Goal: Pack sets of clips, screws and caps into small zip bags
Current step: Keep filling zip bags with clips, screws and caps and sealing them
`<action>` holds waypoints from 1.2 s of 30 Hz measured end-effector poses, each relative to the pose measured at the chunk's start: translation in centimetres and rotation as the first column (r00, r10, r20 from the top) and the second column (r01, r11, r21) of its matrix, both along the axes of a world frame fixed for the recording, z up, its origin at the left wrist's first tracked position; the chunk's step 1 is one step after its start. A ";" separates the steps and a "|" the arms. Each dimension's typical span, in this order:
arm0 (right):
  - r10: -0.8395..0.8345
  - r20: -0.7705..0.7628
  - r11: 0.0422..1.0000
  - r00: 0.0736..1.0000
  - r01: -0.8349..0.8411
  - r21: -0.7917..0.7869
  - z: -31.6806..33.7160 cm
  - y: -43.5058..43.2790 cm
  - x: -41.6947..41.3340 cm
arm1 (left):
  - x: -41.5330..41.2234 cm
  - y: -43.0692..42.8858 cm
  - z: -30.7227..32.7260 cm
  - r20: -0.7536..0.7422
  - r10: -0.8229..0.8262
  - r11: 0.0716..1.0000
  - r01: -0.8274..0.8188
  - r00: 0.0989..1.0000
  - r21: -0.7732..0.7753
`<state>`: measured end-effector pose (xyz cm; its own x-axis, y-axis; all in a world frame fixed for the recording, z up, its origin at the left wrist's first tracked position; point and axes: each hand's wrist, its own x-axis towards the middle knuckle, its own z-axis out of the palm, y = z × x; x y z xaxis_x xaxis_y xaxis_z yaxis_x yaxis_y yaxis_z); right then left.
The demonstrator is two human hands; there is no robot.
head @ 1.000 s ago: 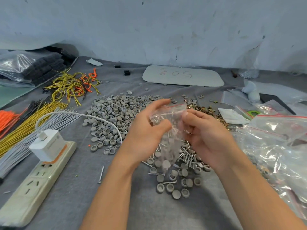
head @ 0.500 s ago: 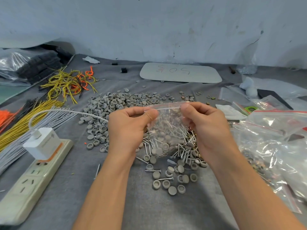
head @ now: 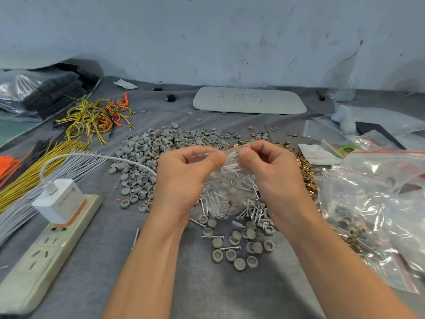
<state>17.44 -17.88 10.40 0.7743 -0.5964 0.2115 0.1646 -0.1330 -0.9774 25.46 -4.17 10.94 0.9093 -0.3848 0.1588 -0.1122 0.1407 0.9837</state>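
both hands raised over a table draped in grey cloth (head: 87, 286). the left hand (head: 184, 180) and the right hand (head: 276, 176) each pinch the top edge of a small zip bag (head: 230, 189), thumb against curled fingers, the 2 thumbs close together. the bag is thin, clear, crinkled film; it hangs between the palms, above the near scatter of parts, and round grey caps and slim silvery screws show through it.

behind the hands lies a broad pile of caps (head: 161, 146): matt grey discs, some hollow side up. below the bag, loose screws (head: 251, 211) with flat heads cross one another, and more caps spread toward the near edge. shiny brass-coloured clips (head: 305, 173) form a heap just right of the right hand; the wrist hides part of it.

at right, large glossy zip bags (head: 377, 203) with red seal strips lie crumpled, parts inside them. at near left, a cream power strip (head: 43, 249) carries a white cube charger (head: 58, 200); its white cable (head: 96, 156) arcs across the caps and passes behind the left hand. further left lie bundles of yellow wires (head: 34, 178), grey wires (head: 23, 212) and looped yellow and orange ties (head: 96, 116). at far centre rests a flat pale panel (head: 249, 101) with rounded corners, marked by hand "50".
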 end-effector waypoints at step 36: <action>-0.049 0.032 0.978 0.998 0.042 0.206 0.1 0.6 0.0 | -0.3 0.0 -0.1 -0.060 0.072 0.997 -0.073 0.996 -0.007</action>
